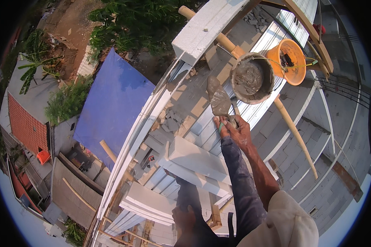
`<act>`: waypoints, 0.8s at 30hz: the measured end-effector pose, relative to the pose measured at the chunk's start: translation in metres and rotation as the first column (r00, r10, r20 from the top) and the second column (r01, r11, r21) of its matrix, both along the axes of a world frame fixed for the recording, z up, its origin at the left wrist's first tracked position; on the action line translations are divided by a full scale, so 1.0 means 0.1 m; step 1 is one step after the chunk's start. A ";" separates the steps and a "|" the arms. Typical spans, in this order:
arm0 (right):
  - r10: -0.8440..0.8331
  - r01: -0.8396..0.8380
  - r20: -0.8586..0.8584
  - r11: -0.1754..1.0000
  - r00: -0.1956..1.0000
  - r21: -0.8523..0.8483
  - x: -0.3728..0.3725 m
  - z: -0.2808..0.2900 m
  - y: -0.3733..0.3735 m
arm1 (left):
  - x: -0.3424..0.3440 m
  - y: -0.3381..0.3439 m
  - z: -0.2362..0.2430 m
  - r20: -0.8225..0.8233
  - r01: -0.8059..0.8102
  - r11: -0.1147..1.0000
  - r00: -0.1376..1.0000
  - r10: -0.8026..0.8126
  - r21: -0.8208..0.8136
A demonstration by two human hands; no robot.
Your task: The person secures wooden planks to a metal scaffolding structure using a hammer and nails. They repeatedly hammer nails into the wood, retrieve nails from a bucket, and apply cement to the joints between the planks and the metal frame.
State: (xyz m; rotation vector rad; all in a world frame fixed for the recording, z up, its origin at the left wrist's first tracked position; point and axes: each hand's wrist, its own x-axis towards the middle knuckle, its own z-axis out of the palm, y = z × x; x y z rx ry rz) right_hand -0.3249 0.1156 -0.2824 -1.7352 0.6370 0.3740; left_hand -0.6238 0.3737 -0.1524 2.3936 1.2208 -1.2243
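Both my hands meet in the middle of the view, just below a grey mortar bucket (263, 97). My left hand (223, 127), at the end of a dark sleeve, is closed round the base of a trowel (219, 99). Wet grey mortar coats its blade, which points away from me. My right hand (240, 132), with a bare forearm, is closed right beside it. Its fingers are around something greyish that I cannot make out. The bucket holds thick wet mortar (248, 78). Right beyond it an orange bucket (290, 61) leans with dark material inside.
White ridged metal sheeting (251, 110) runs below the buckets. A pale block (198, 39) rests on the wall edge at the top. More pale blocks (196, 154) lie left of my arms. Bamboo poles (297, 133) cross the structure. A blue tarp (113, 107) lies far below.
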 end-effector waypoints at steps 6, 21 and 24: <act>-0.049 0.196 -0.225 0.688 0.973 0.699 0.50 0.05 1.04 | -0.13 0.06 -0.01 0.009 -0.067 0.997 0.998 0.067 0.023; 0.267 -0.270 -0.035 0.952 0.963 -0.146 0.83 -0.37 0.71 | -0.27 0.18 0.00 0.033 -0.083 0.996 0.996 0.083 -0.014; 0.399 -0.345 0.066 0.855 0.915 -0.386 0.69 -0.62 0.64 | -0.22 0.19 0.02 0.021 -0.075 0.997 0.997 0.075 -0.012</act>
